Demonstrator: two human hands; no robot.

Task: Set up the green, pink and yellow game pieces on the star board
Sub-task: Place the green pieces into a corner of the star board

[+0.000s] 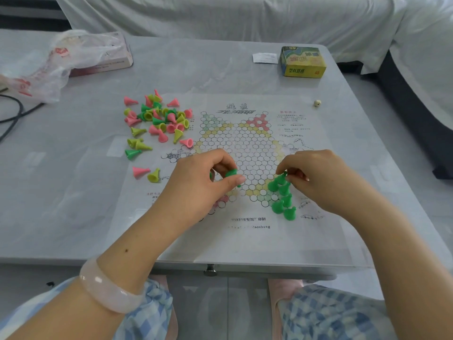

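Left hand grip pinches 1 green piece over the star board, right hand grip pinches the top green piece of a standing green cluster at the board's near-right point, mixed green, pink and yellow pile lies on the tabletop left of the board.

loose piece pile crowds board left
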